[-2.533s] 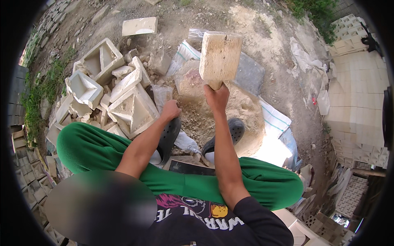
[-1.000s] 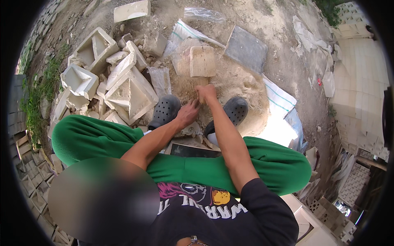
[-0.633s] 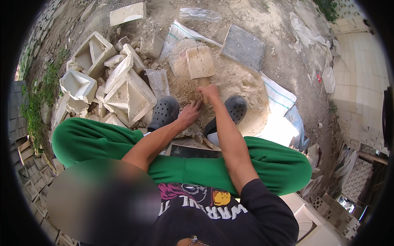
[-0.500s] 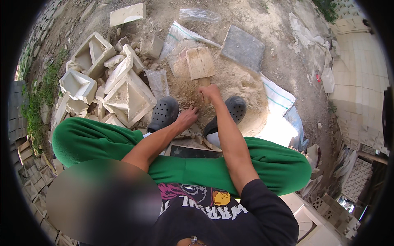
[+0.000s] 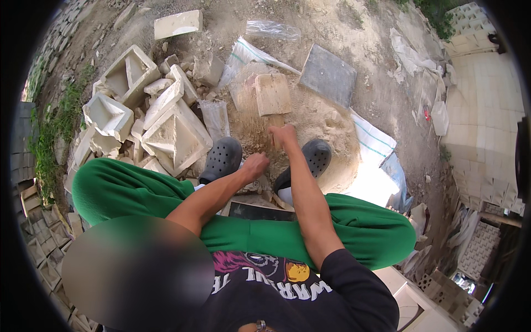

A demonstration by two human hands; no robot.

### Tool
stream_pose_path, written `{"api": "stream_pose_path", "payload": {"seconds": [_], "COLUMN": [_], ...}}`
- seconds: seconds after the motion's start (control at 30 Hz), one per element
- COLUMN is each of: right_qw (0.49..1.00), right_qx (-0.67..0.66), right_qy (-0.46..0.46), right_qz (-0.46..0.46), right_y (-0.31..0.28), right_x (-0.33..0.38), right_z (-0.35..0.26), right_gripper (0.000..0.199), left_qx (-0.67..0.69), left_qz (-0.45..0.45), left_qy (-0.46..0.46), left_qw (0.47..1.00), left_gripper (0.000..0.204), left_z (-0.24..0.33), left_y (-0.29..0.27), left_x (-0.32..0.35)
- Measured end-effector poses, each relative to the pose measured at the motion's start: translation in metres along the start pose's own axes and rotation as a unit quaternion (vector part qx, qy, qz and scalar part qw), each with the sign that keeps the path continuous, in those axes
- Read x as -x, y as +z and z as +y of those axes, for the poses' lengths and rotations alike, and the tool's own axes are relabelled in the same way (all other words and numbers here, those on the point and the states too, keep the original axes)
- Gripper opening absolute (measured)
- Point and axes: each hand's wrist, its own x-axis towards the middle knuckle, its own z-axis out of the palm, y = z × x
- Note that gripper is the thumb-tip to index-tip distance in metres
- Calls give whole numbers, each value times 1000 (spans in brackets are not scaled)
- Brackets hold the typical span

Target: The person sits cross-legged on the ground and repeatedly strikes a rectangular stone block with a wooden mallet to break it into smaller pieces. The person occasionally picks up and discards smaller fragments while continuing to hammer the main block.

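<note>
In my right hand (image 5: 282, 136) is the short handle of a wooden mallet (image 5: 273, 95), its broad block head pointing away from me. The head is over a heap of pale sandy powder (image 5: 326, 122) spread on a white woven sack (image 5: 371, 131). My left hand (image 5: 256, 166) is low between the dark clogs, fingers curled in; whatever they hold, if anything, is hidden. Just beyond it lies brownish crumbled material (image 5: 251, 141). The left clog (image 5: 222, 157) and the right clog (image 5: 316, 156) flank my hands.
Broken cream-coloured hollow blocks (image 5: 174, 135) are piled on the left. A flat grey slab (image 5: 328, 74) lies beyond the powder, and a pale brick (image 5: 178, 24) is at the far left. Clear plastic (image 5: 273, 30) lies at the back. Stacked blocks (image 5: 478, 133) stand along the right.
My left hand's fingers have curled in from a looser, reaching pose. The mallet has shifted slightly toward me, still in my right hand. The whole view has moved a little.
</note>
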Motion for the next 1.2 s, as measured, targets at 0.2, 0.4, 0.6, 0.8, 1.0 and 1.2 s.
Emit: {"api": "stream_pose_path", "payload": {"seconds": [0.2, 0.4, 0.6, 0.8, 1.0, 1.2], "right_qw": [988, 974, 980, 980, 952, 965], "right_qx": [-145, -216, -184, -31, -19, 223], "right_qy": [18, 16, -15, -139, -269, -47], "right_qz": [50, 68, 74, 140, 145, 131], "right_y": [-3, -18, -21, -18, 13, 38], "right_x": [-2, 5, 15, 31, 14, -7], "right_z": [13, -1, -6, -46, -41, 13], "right_gripper": [20, 21, 22, 27, 40, 53], "left_qx": [115, 259, 249, 232, -49, -87], "left_qz": [-5, 204, 347, 249, 67, 134], "left_qy": [-139, -206, -169, -262, -95, 6], "left_qw": [984, 921, 888, 903, 992, 987], "left_gripper": [19, 31, 39, 23, 15, 18], "left_z": [-5, -37, -58, -72, -33, -2], "left_y": [-30, -97, -126, -107, -71, -2], "left_x": [-24, -63, -72, -44, -24, 8]}}
